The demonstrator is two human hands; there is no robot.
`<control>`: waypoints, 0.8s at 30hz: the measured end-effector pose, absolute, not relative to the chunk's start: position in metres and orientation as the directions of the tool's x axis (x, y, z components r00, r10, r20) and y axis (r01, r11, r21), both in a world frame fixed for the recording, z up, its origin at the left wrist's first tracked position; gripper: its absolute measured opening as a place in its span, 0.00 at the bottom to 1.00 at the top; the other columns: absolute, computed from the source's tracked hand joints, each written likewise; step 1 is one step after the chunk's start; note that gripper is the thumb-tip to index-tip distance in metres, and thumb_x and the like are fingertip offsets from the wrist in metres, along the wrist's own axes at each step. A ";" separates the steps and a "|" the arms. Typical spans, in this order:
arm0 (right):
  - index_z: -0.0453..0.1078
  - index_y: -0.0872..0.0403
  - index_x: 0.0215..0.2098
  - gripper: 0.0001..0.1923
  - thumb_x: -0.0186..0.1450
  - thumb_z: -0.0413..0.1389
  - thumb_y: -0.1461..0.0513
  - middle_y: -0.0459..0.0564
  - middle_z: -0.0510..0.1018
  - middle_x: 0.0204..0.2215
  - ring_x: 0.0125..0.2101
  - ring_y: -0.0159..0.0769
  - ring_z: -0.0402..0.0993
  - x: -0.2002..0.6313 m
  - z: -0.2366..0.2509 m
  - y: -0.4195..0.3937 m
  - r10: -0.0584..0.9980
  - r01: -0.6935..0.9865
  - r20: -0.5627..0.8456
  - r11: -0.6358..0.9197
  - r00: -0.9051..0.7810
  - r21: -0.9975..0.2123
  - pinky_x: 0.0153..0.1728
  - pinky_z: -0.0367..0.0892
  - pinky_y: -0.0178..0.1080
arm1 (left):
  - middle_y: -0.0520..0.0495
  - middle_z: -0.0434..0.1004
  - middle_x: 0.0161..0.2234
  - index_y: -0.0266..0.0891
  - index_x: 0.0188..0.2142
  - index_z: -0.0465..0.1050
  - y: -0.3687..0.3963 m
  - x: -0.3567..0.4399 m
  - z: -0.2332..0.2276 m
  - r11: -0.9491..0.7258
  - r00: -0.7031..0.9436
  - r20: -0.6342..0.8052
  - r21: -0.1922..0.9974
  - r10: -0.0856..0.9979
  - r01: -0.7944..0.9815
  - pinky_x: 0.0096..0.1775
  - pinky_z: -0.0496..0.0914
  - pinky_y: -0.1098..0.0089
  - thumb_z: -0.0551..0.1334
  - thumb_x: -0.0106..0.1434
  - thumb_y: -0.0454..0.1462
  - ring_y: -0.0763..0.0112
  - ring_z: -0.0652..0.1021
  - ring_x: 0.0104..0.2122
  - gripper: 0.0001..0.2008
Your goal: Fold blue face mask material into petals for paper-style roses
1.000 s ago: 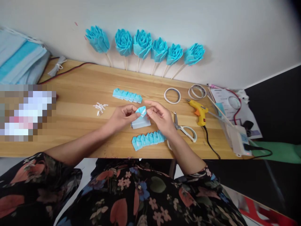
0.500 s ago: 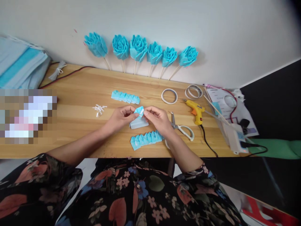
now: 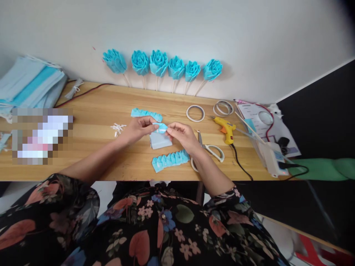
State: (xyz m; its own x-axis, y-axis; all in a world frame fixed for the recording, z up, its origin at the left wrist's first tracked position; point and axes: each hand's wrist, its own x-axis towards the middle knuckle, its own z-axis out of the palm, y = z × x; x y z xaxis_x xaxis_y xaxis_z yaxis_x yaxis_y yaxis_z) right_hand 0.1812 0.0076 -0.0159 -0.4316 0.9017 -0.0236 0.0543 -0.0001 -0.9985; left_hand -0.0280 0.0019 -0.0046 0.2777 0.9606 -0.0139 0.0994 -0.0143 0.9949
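Between my hands is a small folded blue cloth piece (image 3: 161,128) with a white strip across its front. My left hand (image 3: 140,128) pinches its left end, thumb in front. At its right corner, my right hand (image 3: 183,136) grips it between thumb and fingertips. Just below lies a stack of pale blue cloth pieces (image 3: 161,142). One row of folded blue petals (image 3: 170,160) lies nearer me, and another row (image 3: 144,113) lies behind my left hand. Small white strips (image 3: 118,128) are scattered left of that hand.
Scissors (image 3: 215,152), tape rolls (image 3: 195,113) and a yellow glue gun (image 3: 226,129) lie to the right, with a power strip (image 3: 273,160) beyond. Several blue flowers (image 3: 176,68) on sticks lean on the wall. Face masks (image 3: 30,81) and a pixelated object (image 3: 43,136) are at left.
The folded piece has turned from a raised, pointed pose to a flatter, wider one, its white strip now nearly level. Both hands stay on it. The camera view has shifted slightly.
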 end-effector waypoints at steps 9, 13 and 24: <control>0.71 0.53 0.30 0.16 0.61 0.61 0.49 0.43 0.75 0.25 0.24 0.27 0.67 0.181 -0.019 0.012 0.939 0.038 0.050 0.066 -0.339 -0.997 0.29 0.65 0.34 | 0.54 0.69 0.22 0.39 0.34 0.73 0.014 -0.015 0.013 -0.225 0.092 0.206 0.922 0.974 0.314 0.29 0.61 0.71 0.68 0.58 0.42 0.74 0.66 0.24 0.10; 0.71 0.53 0.31 0.16 0.62 0.59 0.48 0.42 0.73 0.23 0.25 0.28 0.67 0.180 -0.019 0.012 0.975 0.086 0.100 0.119 -0.200 -0.989 0.31 0.65 0.35 | 0.53 0.68 0.22 0.39 0.33 0.75 -0.003 -0.003 0.015 -0.403 0.153 0.379 0.768 0.913 0.498 0.31 0.61 0.69 0.64 0.63 0.39 0.74 0.67 0.24 0.05; 0.73 0.53 0.32 0.10 0.63 0.59 0.55 0.43 0.75 0.25 0.25 0.28 0.66 0.179 -0.016 0.006 0.959 0.159 0.204 0.236 -0.196 -0.959 0.29 0.62 0.34 | 0.56 0.67 0.21 0.39 0.36 0.76 -0.004 0.001 -0.014 -0.396 0.108 0.397 0.778 0.912 0.488 0.27 0.60 0.73 0.64 0.64 0.38 0.77 0.66 0.21 0.05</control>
State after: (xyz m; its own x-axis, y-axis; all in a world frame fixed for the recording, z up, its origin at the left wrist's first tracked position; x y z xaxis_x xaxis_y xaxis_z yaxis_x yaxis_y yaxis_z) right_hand 0.1789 0.0061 -0.0157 -0.1963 0.9591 0.2038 0.1590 0.2363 -0.9586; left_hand 0.0014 -0.0045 -0.0142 0.1077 0.9116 0.3967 0.4878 -0.3961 0.7779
